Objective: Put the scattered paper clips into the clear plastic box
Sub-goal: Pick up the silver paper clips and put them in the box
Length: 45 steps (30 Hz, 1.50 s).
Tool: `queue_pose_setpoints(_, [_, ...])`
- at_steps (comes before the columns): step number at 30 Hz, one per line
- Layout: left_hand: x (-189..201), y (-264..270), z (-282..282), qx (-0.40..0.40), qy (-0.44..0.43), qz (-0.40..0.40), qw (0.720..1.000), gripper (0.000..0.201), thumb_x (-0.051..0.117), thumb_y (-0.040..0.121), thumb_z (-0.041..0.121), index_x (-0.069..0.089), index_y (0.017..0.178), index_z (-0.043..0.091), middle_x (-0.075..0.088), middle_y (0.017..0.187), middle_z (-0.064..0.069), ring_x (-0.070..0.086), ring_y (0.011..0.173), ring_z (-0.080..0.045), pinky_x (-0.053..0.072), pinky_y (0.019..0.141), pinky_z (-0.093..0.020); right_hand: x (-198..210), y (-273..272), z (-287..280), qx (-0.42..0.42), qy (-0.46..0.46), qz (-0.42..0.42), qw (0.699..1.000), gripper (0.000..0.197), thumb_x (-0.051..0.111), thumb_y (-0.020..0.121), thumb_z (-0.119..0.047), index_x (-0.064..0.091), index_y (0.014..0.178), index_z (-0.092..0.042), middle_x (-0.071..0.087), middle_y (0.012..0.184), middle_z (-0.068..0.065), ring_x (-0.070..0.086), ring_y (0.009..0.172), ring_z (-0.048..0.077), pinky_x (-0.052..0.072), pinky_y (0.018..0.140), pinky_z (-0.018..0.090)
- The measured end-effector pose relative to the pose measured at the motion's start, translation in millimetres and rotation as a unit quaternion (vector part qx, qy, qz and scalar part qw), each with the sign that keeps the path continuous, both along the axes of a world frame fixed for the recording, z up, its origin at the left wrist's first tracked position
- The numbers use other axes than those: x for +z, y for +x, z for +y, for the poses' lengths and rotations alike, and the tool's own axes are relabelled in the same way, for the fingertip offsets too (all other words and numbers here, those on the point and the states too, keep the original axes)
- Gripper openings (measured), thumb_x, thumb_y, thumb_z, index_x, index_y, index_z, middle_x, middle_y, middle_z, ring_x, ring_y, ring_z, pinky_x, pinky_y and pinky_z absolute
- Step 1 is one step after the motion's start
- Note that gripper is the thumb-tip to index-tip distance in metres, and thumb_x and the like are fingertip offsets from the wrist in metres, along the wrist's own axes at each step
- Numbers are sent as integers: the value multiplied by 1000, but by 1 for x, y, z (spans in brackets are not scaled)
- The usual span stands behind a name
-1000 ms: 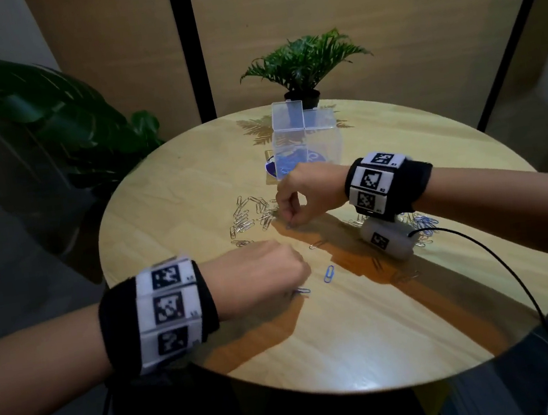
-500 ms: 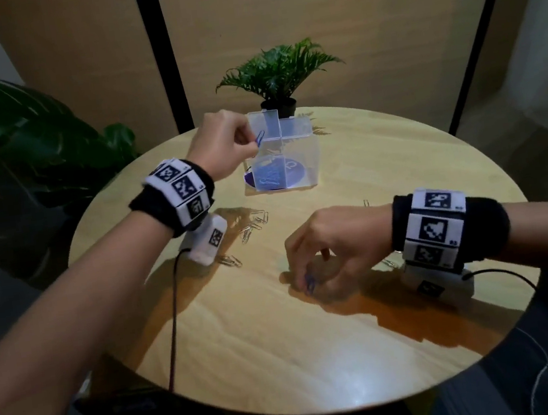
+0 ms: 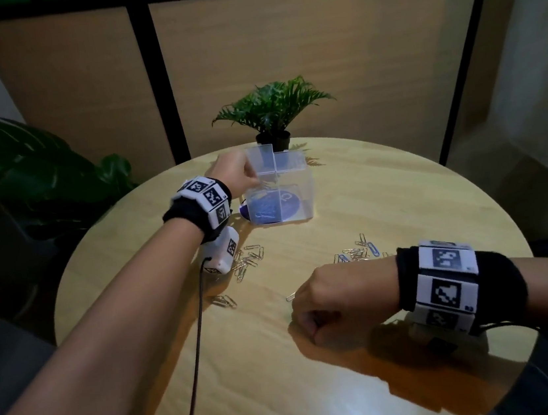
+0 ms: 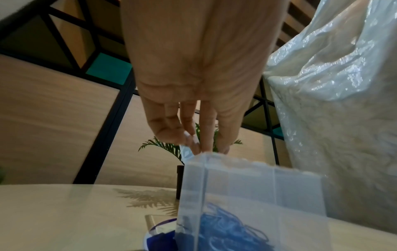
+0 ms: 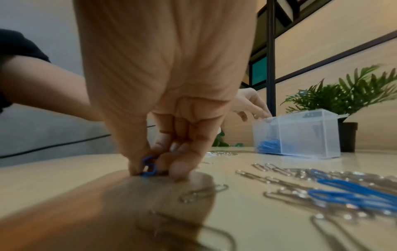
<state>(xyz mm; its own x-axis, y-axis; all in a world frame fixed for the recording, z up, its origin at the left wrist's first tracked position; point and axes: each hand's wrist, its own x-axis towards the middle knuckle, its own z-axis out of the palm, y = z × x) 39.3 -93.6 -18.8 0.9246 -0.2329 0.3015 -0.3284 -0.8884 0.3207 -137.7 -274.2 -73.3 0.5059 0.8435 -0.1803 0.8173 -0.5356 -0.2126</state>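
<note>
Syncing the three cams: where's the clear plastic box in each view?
Head: clear plastic box upper centre, on the table's far side, left hand at its rim.
Left wrist: lower right, close up, under the fingertips.
Right wrist: right of centre, in the background.
Shared landmark: the potted fern just behind the box.
</note>
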Motion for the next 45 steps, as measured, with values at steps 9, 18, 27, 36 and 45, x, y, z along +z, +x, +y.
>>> queue_pose_setpoints(9, [17, -44, 51, 1, -145, -12, 989, 22, 61, 90, 24, 71, 97, 6, 70, 88, -8, 61, 74, -17, 49, 56, -26, 60, 120, 21, -189, 199, -132, 952, 18, 63, 85, -9, 66, 104, -8, 71, 89, 5, 65, 72, 16, 56, 67, 25])
queue_pose_setpoints(18, [8, -77, 30, -87, -74, 74, 991, 20, 58, 91, 18, 70, 90, 2, 70, 77, -9, 66, 69, -17, 56, 58, -29, 81, 172, 41, -360, 219, -165, 892, 24, 66, 86, -29, 75, 96, -9, 73, 94, 9, 62, 78, 18, 49, 68, 28])
queue_pose_setpoints(27, [-12, -127, -69, -306, 183, 252, 900, 58, 44, 96, 39, 26, 148, 21, 30, 153, 2, 29, 140, -15, 25, 115, -29, 87, 79, -57, -331, -155, -49, 930, 27, 47, 95, -11, 68, 112, -14, 67, 82, -6, 62, 67, 10, 47, 57, 22])
queue_pose_setpoints(36, [-30, -155, -40, -284, 340, 305, 843, 59, 34, 98, 47, 6, 149, 39, -13, 160, 6, -7, 147, -14, 1, 121, -38, 31, 38, -77, -145, -266, -16, 953, 48, 35, 99, -18, 33, 146, -30, 39, 151, 4, 48, 126, 27, 39, 105, 41])
queue_pose_setpoints(45, [-20, -159, 9, -238, 247, 291, 893, 57, 47, 94, 43, 21, 144, 48, -3, 159, 13, -1, 146, -6, 7, 118, -26, 50, 39, -94, -178, -69, -70, 979, 51, 52, 94, -14, 42, 141, -29, 44, 148, -1, 46, 132, 15, 35, 111, 32])
